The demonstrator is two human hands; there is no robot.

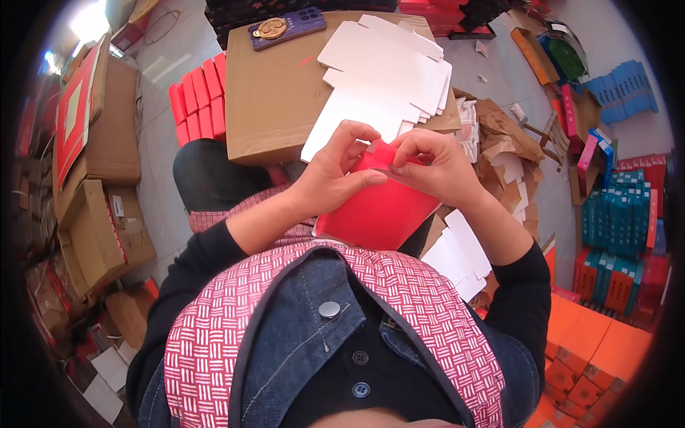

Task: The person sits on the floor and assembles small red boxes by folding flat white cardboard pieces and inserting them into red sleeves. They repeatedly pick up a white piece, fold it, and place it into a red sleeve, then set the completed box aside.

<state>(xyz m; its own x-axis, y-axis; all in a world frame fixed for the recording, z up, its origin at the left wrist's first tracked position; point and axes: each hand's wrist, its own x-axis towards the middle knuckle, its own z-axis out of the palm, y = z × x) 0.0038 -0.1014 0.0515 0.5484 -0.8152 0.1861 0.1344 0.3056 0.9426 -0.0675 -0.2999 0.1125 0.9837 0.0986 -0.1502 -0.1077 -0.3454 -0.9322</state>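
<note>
A red cardboard box blank (pixel 378 214), partly folded, lies over my lap just in front of my apron. My left hand (pixel 341 160) grips its far end, the thumb lying along the red face and the fingers curled near the edge. With thumb and fingertips my right hand (pixel 437 162) pinches the same end, at a small folded flap (pixel 382 153). The fingers hide part of that flap. Just beyond my hands, flat white box blanks (pixel 382 64) are stacked on a large brown carton (pixel 267 93).
A phone (pixel 307 21) with a round gold ornament rests on the carton. Red boxes (pixel 200 96) stand in rows at its left. More white blanks (pixel 460 257) lie by my right forearm. Orange boxes (pixel 599 342) and teal boxes (pixel 617 214) are piled at the right, open cartons (pixel 89 235) at the left.
</note>
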